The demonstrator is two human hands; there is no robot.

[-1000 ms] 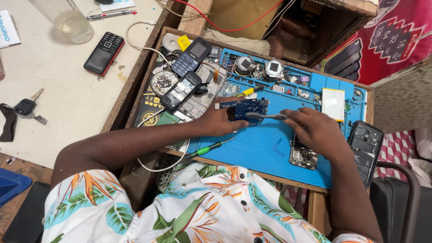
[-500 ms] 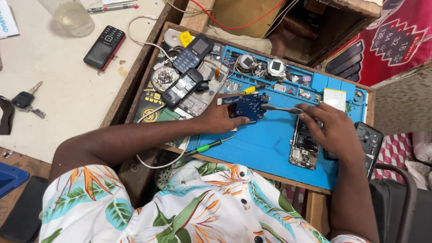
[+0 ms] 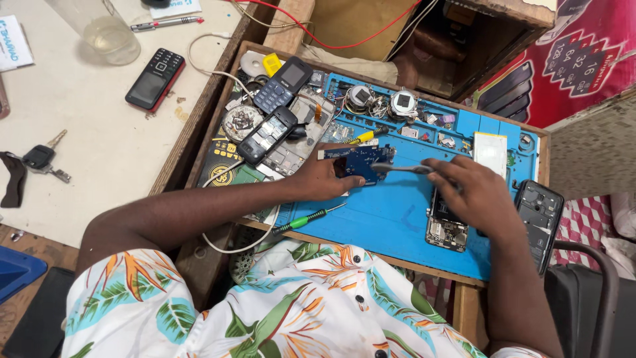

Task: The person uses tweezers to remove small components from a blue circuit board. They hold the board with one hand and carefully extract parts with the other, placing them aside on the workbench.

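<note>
The left hand (image 3: pixel 324 179) lies on the blue mat (image 3: pixel 391 219), its grip pinching a dark blue board (image 3: pixel 361 161) at the board's left edge and holding it flat near the mat's upper middle. The right hand (image 3: pixel 474 192) comes in from the right, its grip closed round a grey tool (image 3: pixel 401 169) whose tip rests on the right end of the board. Under the right hand, partly hidden, lies an opened phone (image 3: pixel 447 229) with its insides showing; a black back cover (image 3: pixel 540 215) sits just past the mat's right edge. A green screwdriver (image 3: pixel 306 219) lies at the mat's lower left corner, near the left forearm. Left of the mat, several keypad phones (image 3: pixel 268 134) are piled in the tray. On the pale desk (image 3: pixel 99 132) further left lie another phone (image 3: pixel 155 78), keys (image 3: pixel 43 161) and a plastic cup (image 3: pixel 99 30).
</note>
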